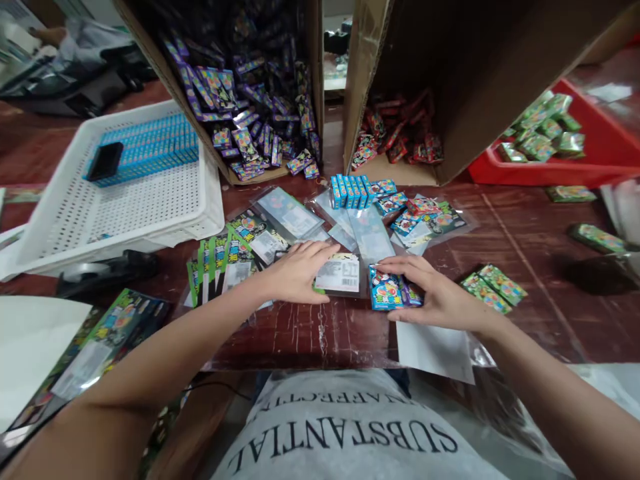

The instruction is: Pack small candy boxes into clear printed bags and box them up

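My left hand (pixel 301 272) lies with its fingers stretched out over the left end of a dark printed packet with a white label (pixel 343 273). Part of that packet is hidden under the palm. My right hand (pixel 433 293) has its thumb and fingers around a small blue printed box (pixel 384 288) and a purple box (pixel 411 293) beside it, low on the table. A row of upright blue boxes (pixel 351 192) stands farther back. Clear plastic sleeves (pixel 373 233) and several green-edged printed packets (pixel 220 263) lie around my hands.
Open cartons hold purple boxes (pixel 260 120) and red boxes (pixel 397 130). A white basket (pixel 150 213) with blue boxes and a phone (pixel 106 161) stands left. At right are a red bin (pixel 555 175) and green boxes (pixel 495 288). A tape dispenser (pixel 107 273) sits near the basket.
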A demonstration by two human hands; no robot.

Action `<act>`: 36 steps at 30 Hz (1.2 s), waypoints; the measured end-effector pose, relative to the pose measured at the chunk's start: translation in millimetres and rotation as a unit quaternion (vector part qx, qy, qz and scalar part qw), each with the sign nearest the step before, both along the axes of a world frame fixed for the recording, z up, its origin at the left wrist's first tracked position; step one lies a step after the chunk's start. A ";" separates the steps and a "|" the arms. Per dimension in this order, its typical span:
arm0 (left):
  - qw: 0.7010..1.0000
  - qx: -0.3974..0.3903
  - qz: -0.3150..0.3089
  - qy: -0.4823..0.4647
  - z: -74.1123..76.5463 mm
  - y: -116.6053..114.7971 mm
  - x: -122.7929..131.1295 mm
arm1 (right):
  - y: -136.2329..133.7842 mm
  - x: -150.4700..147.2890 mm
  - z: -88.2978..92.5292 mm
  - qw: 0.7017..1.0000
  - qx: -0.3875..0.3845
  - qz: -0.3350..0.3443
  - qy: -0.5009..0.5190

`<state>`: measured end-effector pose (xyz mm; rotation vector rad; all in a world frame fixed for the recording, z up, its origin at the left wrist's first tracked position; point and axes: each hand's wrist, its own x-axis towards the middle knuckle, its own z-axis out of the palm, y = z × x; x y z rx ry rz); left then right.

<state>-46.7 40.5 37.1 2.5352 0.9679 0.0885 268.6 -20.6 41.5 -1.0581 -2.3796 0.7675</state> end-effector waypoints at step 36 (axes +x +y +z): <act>0.989 0.043 0.141 0.003 -15.9 -84.7 -45.2 | -25.7 -83.8 -26.4 0.984 0.103 -0.011 -0.144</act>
